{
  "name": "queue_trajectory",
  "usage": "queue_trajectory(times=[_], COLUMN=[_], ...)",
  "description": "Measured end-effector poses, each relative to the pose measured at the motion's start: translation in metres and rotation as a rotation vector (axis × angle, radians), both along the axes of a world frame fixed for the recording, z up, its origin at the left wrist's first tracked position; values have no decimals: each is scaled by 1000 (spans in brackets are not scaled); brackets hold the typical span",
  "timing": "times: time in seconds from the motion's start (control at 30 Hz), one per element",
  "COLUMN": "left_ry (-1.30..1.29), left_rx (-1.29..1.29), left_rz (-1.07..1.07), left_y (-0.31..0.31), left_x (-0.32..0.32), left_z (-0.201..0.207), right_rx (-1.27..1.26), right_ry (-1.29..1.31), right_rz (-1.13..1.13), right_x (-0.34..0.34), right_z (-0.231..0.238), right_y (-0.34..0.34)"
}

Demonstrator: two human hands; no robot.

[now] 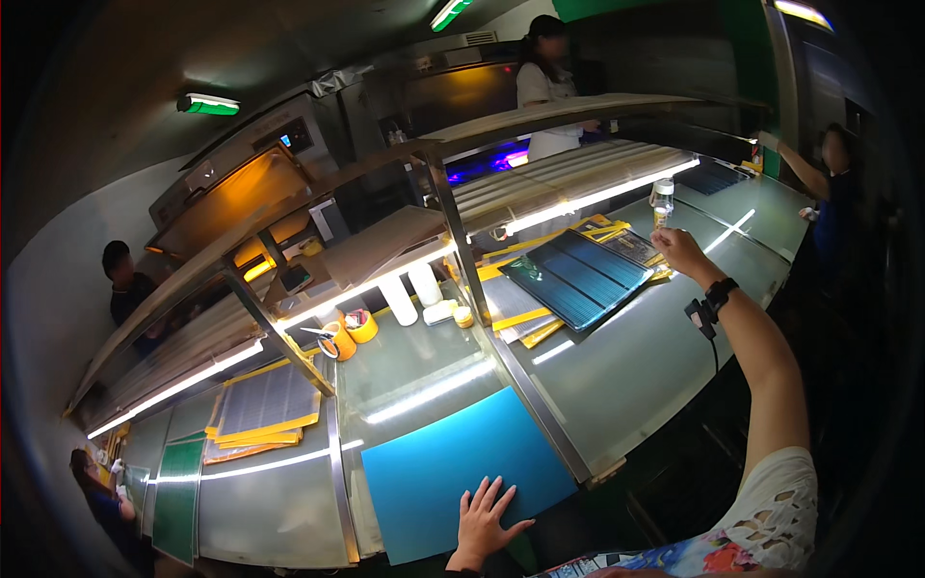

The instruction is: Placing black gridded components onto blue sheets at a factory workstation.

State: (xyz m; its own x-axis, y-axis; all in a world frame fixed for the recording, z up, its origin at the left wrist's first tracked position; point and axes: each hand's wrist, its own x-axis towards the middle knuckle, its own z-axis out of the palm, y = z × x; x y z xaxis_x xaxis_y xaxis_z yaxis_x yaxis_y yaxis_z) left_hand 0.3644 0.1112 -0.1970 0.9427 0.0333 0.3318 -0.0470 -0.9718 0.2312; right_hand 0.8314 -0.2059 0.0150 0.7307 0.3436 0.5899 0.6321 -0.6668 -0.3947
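My left hand (488,520) lies with fingers spread on a bright blue flat sheet (453,462), at the near edge of the table. My right arm reaches forward and to the right. At its end my right hand (682,252) is closed, fingers curled; whatever they may hold is hidden. Just beyond those fingers stand a clear bottle (663,191) and a small yellow-labelled container (660,219). To the left of my right hand, a dark blue-green striped panel (578,279) rests on a stack of yellow-edged frames (520,323).
A metal post (458,241) and lit shelf rise behind the table. Orange tape rolls (337,340) with tools, white rolls (397,301) and a yellow jar (463,316) stand below. More framed sheets (265,405) and a green board (177,501) lie left. Several people work around.
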Motion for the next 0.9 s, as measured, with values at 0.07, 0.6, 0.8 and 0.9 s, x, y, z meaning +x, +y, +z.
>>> queue_trajectory(times=[0.07,0.6,0.8,0.9], left_ry=[-1,29,13,18], left_rx=[-9,-7,-12,-9], left_rz=[7,45,36,54], left_y=[-2,-5,-6,-4], left_x=[1,0,4,3], left_z=[2,10,9,9], right_rx=[14,-5,45,44], right_ry=[14,201,-181,-529], right_rz=[-8,-62,-154,-206], right_x=[11,32,58,60], right_z=[-2,-68,-49,-19], right_y=[10,98,74,70])
